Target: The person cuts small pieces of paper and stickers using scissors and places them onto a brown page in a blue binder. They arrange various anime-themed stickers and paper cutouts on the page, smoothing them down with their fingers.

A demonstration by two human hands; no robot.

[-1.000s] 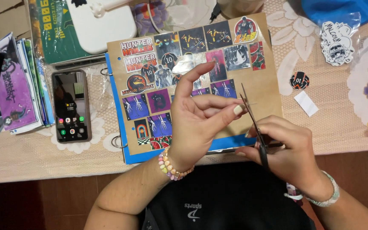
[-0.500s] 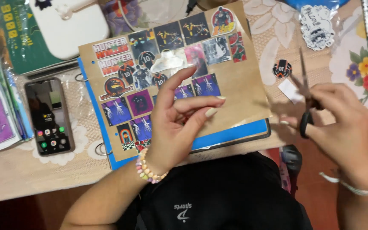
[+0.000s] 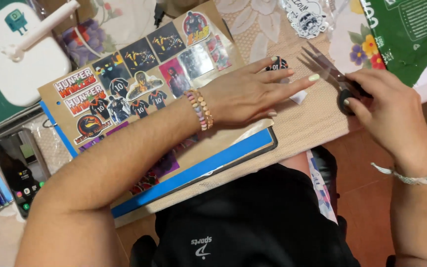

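Observation:
My left hand [image 3: 253, 91] reaches across to the right with its fingers spread and flat, the fingertips on a small round dark sticker [image 3: 278, 63] lying on the lace tablecloth. Just right of it, my right hand [image 3: 386, 111] grips a pair of black-handled scissors [image 3: 328, 69], the blades open and pointing up-left towards the left fingertips. Under my left forearm lies a brown-covered notebook [image 3: 149, 99] with a blue edge, covered with several stickers. A small white paper scrap [image 3: 298, 97] lies beside my left fingers.
A smartphone [image 3: 18, 170] with a lit screen lies at the left on the table. A white rounded device [image 3: 18, 52] sits at the top left. A cut-out sticker [image 3: 307, 20] and green packaging [image 3: 406, 29] lie at the top right. The table edge runs below the notebook.
My left hand has left the notebook and stretched right onto the small round sticker. My right hand has carried the scissors right and down beside it. The view has shifted right.

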